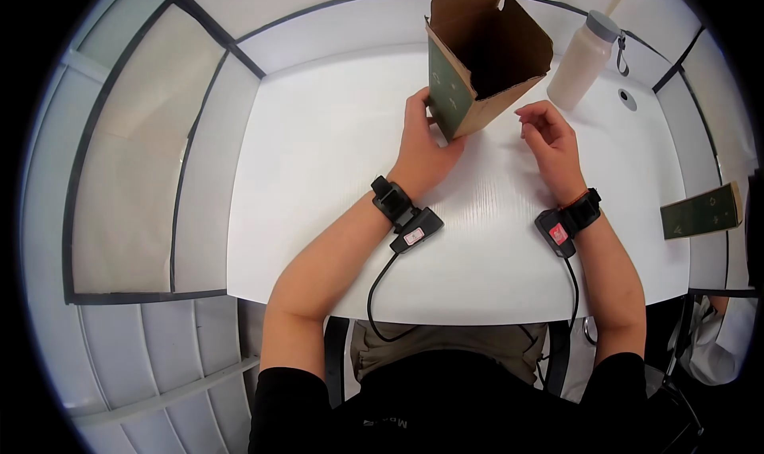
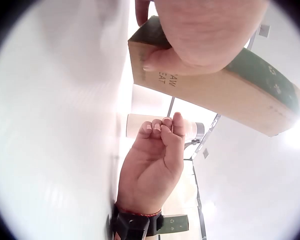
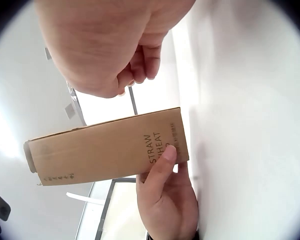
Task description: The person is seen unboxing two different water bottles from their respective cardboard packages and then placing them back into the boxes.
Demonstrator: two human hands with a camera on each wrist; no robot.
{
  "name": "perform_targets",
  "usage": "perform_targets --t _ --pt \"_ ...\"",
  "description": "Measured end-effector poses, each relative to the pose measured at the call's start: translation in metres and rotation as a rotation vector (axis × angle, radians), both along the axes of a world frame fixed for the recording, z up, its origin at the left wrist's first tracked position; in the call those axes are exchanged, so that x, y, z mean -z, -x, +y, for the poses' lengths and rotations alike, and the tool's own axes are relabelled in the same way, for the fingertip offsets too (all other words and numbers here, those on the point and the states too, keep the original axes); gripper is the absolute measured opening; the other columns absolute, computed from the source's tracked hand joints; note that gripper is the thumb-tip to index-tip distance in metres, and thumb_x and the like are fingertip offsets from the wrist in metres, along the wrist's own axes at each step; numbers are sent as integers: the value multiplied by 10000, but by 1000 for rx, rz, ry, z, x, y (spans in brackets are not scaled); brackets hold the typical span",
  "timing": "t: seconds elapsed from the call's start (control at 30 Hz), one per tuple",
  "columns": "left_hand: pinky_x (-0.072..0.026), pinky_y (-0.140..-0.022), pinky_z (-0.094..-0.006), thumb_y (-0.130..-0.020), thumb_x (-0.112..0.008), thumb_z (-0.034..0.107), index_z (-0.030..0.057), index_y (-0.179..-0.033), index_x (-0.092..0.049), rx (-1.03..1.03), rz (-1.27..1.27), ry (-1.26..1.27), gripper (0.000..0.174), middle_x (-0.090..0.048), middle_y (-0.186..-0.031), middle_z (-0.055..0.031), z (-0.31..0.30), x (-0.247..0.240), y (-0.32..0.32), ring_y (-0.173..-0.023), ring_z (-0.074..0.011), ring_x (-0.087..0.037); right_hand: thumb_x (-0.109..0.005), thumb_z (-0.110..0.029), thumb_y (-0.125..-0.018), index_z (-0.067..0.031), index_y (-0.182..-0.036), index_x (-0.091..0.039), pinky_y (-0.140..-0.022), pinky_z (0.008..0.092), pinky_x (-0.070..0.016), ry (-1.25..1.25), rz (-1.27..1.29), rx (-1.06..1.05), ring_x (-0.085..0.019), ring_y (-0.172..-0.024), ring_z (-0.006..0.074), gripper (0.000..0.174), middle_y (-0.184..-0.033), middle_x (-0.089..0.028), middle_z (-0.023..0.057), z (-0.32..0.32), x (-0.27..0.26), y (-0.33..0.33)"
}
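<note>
My left hand (image 1: pixel 427 153) grips the lower part of a tall cardboard box (image 1: pixel 488 109), with the thumb on its brown front face. The box has a green side, and its top flap stands up over a dark opening. In the right wrist view the words "STRAW WHEAT" show on the brown box face (image 3: pixel 100 150), beside the left thumb. To the right of the box hovers my right hand (image 1: pixel 555 149), apart from it, its fingers loosely curled and holding nothing. The left hand's far fingers are mostly hidden behind the box in the left wrist view.
Behind the right hand stands a pale bottle (image 1: pixel 579 66) with a grey lid and strap. A green box-shaped piece (image 1: pixel 700 212) lies at the right edge of the white table (image 1: pixel 318 136). Pale panels (image 1: pixel 215 175) enclose the table's sides and back.
</note>
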State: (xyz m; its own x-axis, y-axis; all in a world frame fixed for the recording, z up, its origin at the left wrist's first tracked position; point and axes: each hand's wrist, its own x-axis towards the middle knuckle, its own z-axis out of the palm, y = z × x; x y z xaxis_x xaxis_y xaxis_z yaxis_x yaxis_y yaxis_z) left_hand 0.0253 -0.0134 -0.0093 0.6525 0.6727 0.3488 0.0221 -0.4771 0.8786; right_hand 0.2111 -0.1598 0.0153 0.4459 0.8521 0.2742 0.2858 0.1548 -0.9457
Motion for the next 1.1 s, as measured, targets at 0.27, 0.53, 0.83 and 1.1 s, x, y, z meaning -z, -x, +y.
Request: perform_targets --t 0.27,0.53,0.83,1.1 --pt "-497 -1025 -395 -821 -752 9 67 -1453 -296 -4 -15 -50 782 -459 -1398 -129 0 1 0 -1245 -290 -553 -518 4 -934 -27 -1089 -626 -848 247 -472 -55 5 -26 -568 -911 83 191 -998 -614 8 2 4 -1" --pt "-495 -1028 -400 -816 -754 1 63 -1451 -298 1 -16 -28 784 -466 -1392 -149 0 1 -1 -1238 -293 -561 -522 -2 -941 -25 -1077 -627 -829 244 -466 -43 32 -15 -555 -882 77 173 -989 -610 0 2 1 -1" --pt "-480 -1049 -399 -825 -754 17 57 -1421 -325 -14 -8 -29 736 -473 -1377 -152 -1 -1 -1 -1254 -293 -538 -517 3 -938 -25 -1079 -626 -829 242 -443 -52 -7 19 -536 -905 81 181 -1000 -621 -2 0 1 1" --pt "-469 -1069 -403 -820 -753 11 57 -1410 -337 -18 -38 -107 723 -450 -1384 -127 0 2 -3 -1283 -272 -498 -506 3 -919 -23 -1085 -623 -851 255 -454 -33 22 15 -540 -903 95 205 -987 -611 4 1 2 -2"
